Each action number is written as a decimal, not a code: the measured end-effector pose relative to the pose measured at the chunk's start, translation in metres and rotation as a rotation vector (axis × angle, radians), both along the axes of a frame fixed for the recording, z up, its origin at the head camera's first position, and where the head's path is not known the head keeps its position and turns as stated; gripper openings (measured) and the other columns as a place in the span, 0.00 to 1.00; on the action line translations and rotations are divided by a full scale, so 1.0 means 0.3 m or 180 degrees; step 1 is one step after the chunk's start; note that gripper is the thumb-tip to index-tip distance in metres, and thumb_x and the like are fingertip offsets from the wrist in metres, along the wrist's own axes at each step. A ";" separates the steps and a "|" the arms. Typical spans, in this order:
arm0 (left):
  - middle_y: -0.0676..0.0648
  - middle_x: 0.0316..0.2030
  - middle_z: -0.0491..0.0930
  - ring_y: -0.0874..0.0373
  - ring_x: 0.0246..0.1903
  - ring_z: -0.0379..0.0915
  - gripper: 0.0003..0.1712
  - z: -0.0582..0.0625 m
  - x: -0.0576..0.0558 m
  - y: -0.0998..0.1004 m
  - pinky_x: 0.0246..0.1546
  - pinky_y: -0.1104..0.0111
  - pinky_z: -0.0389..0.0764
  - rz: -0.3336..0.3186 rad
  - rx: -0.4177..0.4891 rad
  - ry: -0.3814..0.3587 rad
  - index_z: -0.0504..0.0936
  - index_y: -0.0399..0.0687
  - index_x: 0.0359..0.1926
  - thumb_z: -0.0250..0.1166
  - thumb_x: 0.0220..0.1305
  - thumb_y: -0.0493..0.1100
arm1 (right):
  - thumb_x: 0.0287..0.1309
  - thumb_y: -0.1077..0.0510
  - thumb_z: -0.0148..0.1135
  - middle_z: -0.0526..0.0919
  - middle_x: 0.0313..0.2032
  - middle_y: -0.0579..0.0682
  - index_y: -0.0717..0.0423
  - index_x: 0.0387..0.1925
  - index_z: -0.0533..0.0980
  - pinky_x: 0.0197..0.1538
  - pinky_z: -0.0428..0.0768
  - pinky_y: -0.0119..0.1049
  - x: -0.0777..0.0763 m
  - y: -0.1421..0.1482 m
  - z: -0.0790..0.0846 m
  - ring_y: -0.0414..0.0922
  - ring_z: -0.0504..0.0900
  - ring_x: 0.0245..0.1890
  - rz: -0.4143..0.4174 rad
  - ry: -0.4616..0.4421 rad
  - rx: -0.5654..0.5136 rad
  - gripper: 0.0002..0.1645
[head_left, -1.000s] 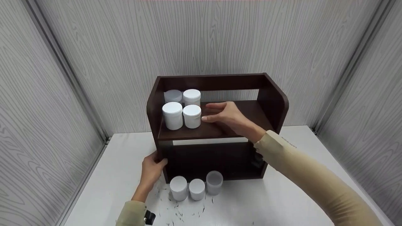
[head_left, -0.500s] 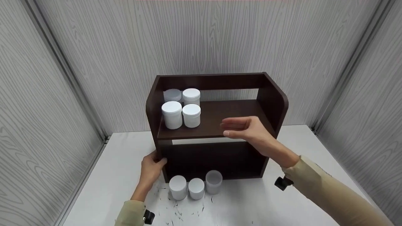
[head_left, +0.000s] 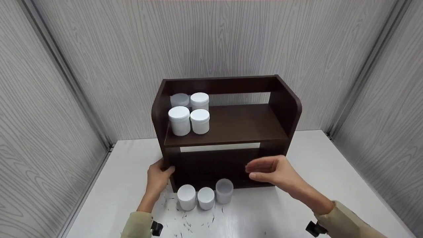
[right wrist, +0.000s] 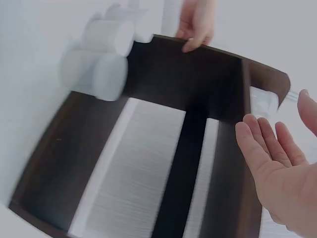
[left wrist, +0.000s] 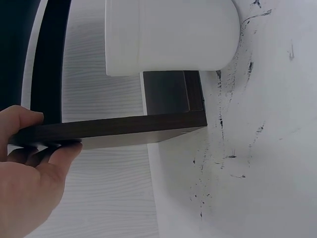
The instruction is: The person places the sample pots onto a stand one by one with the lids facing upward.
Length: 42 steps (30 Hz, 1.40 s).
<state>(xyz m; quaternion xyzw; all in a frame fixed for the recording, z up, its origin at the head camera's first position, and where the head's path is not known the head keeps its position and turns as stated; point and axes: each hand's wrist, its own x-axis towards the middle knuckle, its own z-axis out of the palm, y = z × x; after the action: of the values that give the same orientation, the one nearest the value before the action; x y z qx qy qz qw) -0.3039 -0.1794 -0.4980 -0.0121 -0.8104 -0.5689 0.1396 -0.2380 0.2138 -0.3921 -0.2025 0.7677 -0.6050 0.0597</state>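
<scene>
Jars: three on desk, lower centre of frame; four on shelf, left of centre. Left hand grips shelf's side; right hand empty, fingers relaxed. Low leftward sweep might topple desk jars.

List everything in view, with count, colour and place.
Table: one, white, foreground
Rack: one, dark brown, on the table
Upper jars: four, three white, one translucent grey, rack's upper left
Lower jars: three, two white, one translucent grey, before the rack
Wall panels: three, patterned grey, left, back, right
Wrist devices: two, black, by the cuffs
Sleeves: two, beige, forearms
Left hand: one, pinching the rack's left side
Right hand: one, empty, before the rack
</scene>
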 end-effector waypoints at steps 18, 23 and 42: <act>0.28 0.62 0.79 0.33 0.57 0.80 0.31 0.007 0.007 0.006 0.53 0.53 0.85 0.0187 -0.0087 0.0264 0.75 0.26 0.68 0.71 0.69 0.38 | 0.63 0.61 0.75 0.89 0.49 0.62 0.70 0.54 0.83 0.51 0.87 0.38 0.070 0.063 -0.253 0.50 0.89 0.48 -0.0033 -0.0400 -0.0056 0.21; 0.28 0.61 0.79 0.34 0.58 0.80 0.30 0.004 0.003 0.003 0.55 0.52 0.84 0.0192 -0.0085 0.0298 0.76 0.27 0.67 0.71 0.69 0.37 | 0.61 0.61 0.76 0.89 0.47 0.60 0.68 0.52 0.84 0.50 0.87 0.37 0.071 0.067 -0.299 0.50 0.90 0.47 -0.0081 -0.0293 0.0026 0.20; 0.27 0.58 0.81 0.36 0.56 0.82 0.27 -0.001 0.006 0.008 0.51 0.56 0.86 0.0184 -0.0057 0.0177 0.76 0.23 0.65 0.67 0.69 0.35 | 0.57 0.57 0.81 0.90 0.49 0.56 0.64 0.53 0.85 0.57 0.85 0.48 -0.007 0.022 -0.413 0.58 0.88 0.52 -0.0154 0.0185 0.0423 0.25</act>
<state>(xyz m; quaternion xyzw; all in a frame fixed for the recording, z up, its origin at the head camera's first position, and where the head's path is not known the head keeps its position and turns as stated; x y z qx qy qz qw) -0.3021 -0.1771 -0.4984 -0.0057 -0.8112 -0.5568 0.1784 -0.2400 0.2203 -0.5159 -0.1970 0.8123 -0.5478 0.0360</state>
